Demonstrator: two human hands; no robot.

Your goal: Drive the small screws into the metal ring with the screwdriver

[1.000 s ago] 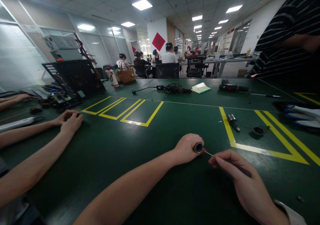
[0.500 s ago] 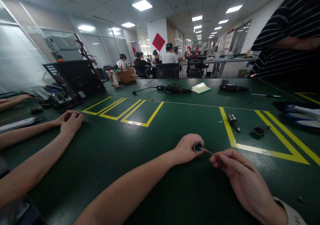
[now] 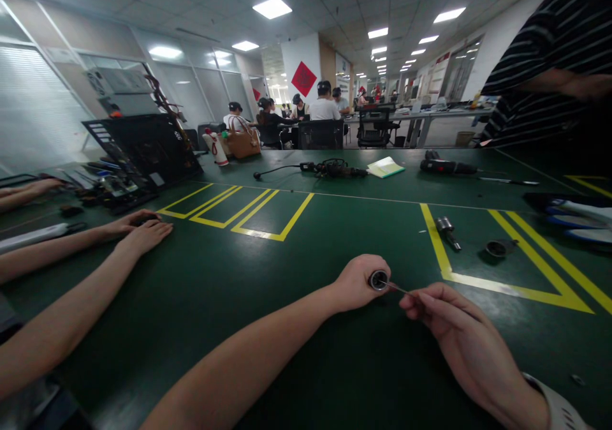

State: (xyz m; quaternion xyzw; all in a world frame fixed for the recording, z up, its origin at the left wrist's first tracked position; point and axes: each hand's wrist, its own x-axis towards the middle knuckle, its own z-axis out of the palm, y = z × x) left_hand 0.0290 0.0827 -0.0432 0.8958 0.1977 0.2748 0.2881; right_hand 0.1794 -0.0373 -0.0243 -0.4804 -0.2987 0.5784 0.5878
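My left hand (image 3: pixel 359 283) is wrapped round a dark cylindrical part with a round metal rim (image 3: pixel 378 281), its open end facing me. Between the thumb and fingers of my right hand (image 3: pixel 459 328) is a thin pointed metal tool (image 3: pixel 398 288), possibly tweezers. Its tip reaches into the opening of the cylindrical part; how deep it goes is hidden. Both hands are over the green table (image 3: pixel 268 289). Off to the right, inside the yellow tape, lie a silver metal shaft part (image 3: pixel 447 233) and a dark round cup-shaped part (image 3: pixel 498 247).
A co-worker's hands (image 3: pixel 143 229) rest on the table at left. Farther back are a black cabled assembly (image 3: pixel 329 169), a paper pad (image 3: pixel 385 168) and a black power tool (image 3: pixel 444 165). Blue-white items (image 3: pixel 583 222) sit at right. A small ring (image 3: pixel 577 379) lies near the right front.
My hands, the cylindrical part and the thin tool look almost unmoved. The co-worker's nearer hand at left has shifted right and flattened out.
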